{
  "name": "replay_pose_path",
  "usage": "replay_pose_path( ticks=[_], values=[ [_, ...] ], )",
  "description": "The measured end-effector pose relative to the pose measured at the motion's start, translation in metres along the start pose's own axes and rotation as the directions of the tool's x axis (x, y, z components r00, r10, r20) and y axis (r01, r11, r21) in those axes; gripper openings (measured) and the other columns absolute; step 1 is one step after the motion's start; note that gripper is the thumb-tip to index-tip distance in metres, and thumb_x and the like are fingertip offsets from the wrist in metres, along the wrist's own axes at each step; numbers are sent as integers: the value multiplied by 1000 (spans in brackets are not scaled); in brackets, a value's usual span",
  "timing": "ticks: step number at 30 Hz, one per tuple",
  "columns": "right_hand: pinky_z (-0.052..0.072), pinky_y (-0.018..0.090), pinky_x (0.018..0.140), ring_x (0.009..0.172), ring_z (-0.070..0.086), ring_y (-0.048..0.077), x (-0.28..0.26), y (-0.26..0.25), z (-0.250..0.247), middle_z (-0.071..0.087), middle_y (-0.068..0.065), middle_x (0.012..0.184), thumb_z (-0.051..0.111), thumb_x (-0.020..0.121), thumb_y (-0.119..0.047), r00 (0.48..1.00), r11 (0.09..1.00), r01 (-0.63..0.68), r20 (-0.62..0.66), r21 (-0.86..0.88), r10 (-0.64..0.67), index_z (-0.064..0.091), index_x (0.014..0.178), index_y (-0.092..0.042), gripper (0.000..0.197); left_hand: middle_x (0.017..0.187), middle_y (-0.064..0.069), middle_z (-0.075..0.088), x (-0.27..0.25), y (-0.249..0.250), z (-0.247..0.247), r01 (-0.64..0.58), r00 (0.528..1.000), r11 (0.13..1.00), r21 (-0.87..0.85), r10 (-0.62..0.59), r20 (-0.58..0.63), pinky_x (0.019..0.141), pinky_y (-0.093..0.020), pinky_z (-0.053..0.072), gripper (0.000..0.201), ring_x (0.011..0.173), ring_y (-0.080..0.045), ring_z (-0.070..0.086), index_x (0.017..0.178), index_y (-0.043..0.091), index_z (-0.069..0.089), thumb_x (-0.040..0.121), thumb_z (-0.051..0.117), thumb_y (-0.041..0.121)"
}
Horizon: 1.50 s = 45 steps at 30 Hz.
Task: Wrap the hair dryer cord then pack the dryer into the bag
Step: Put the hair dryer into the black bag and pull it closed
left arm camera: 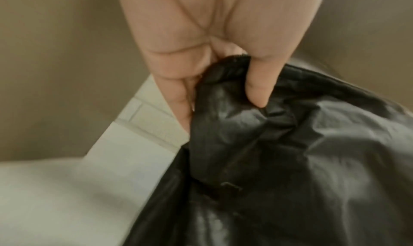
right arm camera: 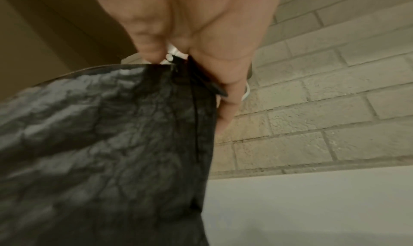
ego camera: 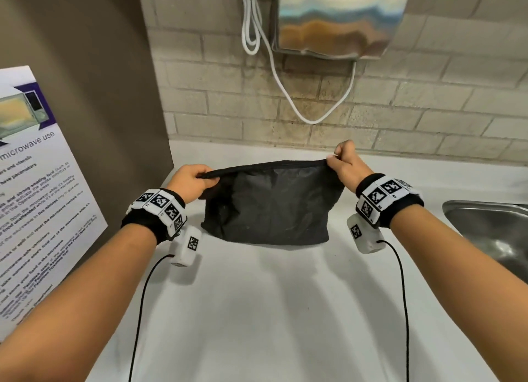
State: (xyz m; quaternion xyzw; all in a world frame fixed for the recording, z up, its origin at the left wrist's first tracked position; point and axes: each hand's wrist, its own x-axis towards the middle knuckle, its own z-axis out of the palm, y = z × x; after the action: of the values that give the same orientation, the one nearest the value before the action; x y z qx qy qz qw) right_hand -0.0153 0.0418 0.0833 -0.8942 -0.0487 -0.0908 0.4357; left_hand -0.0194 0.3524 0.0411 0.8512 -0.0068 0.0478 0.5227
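White counter is seen running from the near edge back to a brick wall. Both forearms are extended over it, wrists banded with marker cuffs, black cables trailing down toward the viewer. A black bag is held stretched between the hands, its bottom resting on or just above the counter; which one cannot be told. The left hand is curled round the bag's left top corner, thumb pressed into the crinkled fabric in the left wrist view. The right hand is raised a bit higher, the right top corner pinched between thumb and fingers. The top edge is pulled taut. The dryer is not visible; whether it is inside the bag cannot be told. A poster stands at left, a steel sink at right. Farther back, a steel wall unit is mounted on the wall, with white cords hanging beside it.
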Motion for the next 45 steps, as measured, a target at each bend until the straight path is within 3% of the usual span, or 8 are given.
replay_pose_path(
  ticks=[8, 13, 19, 25, 28, 32, 39, 45],
  values=[
    [31, 2, 69, 72, 40, 12, 3, 25, -5, 41, -4, 78, 40, 70, 25, 959, 955, 256, -81, -147, -270, 38, 63, -23, 49, 95, 2, 59, 14, -16, -5, -89, 986, 896, -434, 18, -164, 74, -26, 46, 52, 88, -11, 57, 61, 22, 52, 80, 42, -25],
    [24, -9, 74, 97, 46, 13, -2, 32, -5, 48, 3, 102, 32, 65, 26, 981, 977, 133, -117, -168, -153, 57, 46, -10, 48, 78, 9, 71, 18, -32, 3, -120, 984, 904, -409, 55, -168, 77, -17, 52, 68, 79, -3, 65, 32, 16, 54, 82, 37, -26],
    [33, 5, 64, 79, 46, 23, 0, 38, -1, 42, 0, 84, 37, 75, 22, 975, 945, 165, -98, -281, -199, 71, 81, 5, 38, 70, 17, 69, 17, -29, 9, -129, 990, 966, -225, 114, -80, 71, -5, 47, 39, 68, 10, 62, 115, -3, 57, 86, 35, -18],
    [34, 18, 79, 83, 42, 20, -1, 37, 10, 28, 4, 104, 70, 72, -1, 991, 921, 129, 81, -367, -106, 55, 103, -3, 35, 91, 0, 57, 15, -44, 22, -103, 990, 969, -226, 120, 67, 75, -10, 49, 57, 79, -4, 59, 71, 39, 75, 86, 52, -11],
    [33, 15, 64, 76, 41, 21, -2, 39, 15, 30, 7, 97, 59, 72, 14, 982, 927, 179, 7, -330, -188, 56, 86, 0, 20, 88, -1, 62, 17, -47, 29, -114, 993, 977, -179, 113, -18, 80, -22, 47, 35, 79, -14, 57, 108, 19, 65, 88, 53, -7],
    [33, 8, 63, 76, 42, 21, 0, 40, 20, 37, -2, 83, 35, 67, 27, 977, 955, 193, -45, -226, -209, 61, 64, 10, 32, 79, 10, 59, 19, -41, 28, -130, 977, 983, -133, 104, -188, 67, 2, 40, 30, 68, -1, 54, 118, -1, 60, 89, 52, -4],
    [32, 16, 70, 76, 45, 22, 12, 48, 23, 42, 0, 80, 35, 74, 21, 992, 953, 66, -85, -295, -95, 71, 71, 4, 39, 129, -10, 47, 16, -36, 29, -143, 989, 974, -174, 146, 4, 105, -28, 38, 71, 111, -16, 54, 130, 33, 39, 81, 57, -15],
    [31, 12, 75, 79, 45, 24, 11, 52, 24, 38, 2, 85, 39, 77, 20, 994, 968, 95, -34, -231, -106, 65, 77, 10, 28, 73, 18, 67, 16, -38, 33, -98, 978, 984, -152, 67, -198, 81, -8, 45, 29, 70, 12, 61, 112, -10, 58, 84, 53, -14]
  ],
)
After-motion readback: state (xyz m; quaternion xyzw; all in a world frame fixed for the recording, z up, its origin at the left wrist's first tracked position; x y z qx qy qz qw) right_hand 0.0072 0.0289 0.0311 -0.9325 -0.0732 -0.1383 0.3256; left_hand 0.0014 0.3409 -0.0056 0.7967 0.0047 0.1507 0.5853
